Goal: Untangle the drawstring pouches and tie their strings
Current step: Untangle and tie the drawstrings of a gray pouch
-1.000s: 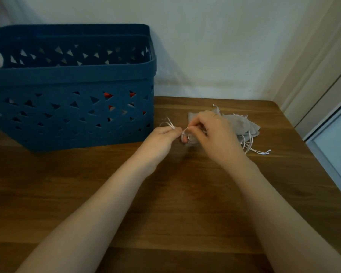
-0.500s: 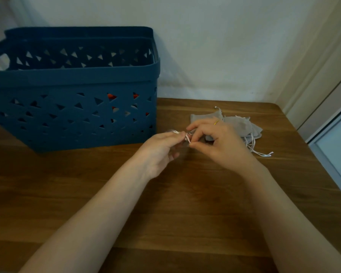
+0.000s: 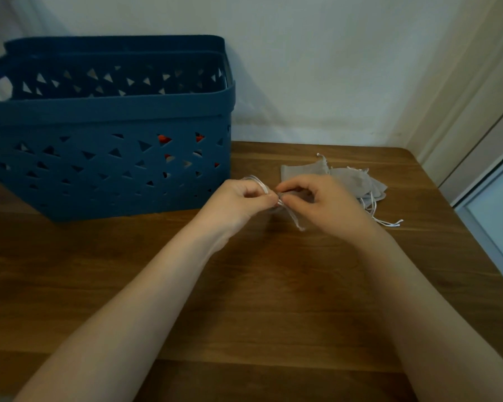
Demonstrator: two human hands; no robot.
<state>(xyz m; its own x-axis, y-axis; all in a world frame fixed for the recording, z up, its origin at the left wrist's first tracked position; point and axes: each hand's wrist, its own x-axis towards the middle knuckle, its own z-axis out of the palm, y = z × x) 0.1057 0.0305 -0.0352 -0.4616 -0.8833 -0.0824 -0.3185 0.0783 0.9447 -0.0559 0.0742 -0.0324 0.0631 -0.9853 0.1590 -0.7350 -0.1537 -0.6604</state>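
Small grey drawstring pouches [image 3: 350,179] lie in a pile on the wooden table [image 3: 273,300], behind my right hand. Their white strings [image 3: 385,221] trail out to the right of the pile. My left hand [image 3: 240,203] pinches a white string [image 3: 260,184] that loops over its fingers. My right hand [image 3: 321,203] pinches the same string where the two hands meet, and a short loose end [image 3: 295,220] hangs down between them. The pouch this string belongs to is mostly hidden under my right hand.
A dark blue plastic basket [image 3: 108,126] with triangular holes stands at the left, close to my left hand; something red shows through its holes. A white wall runs behind the table. The table's right edge lies near a door frame [image 3: 476,158].
Both hands have dropped a little toward the table while working the string. A loose string end now hangs between them, and the loop over my left fingers has shifted.
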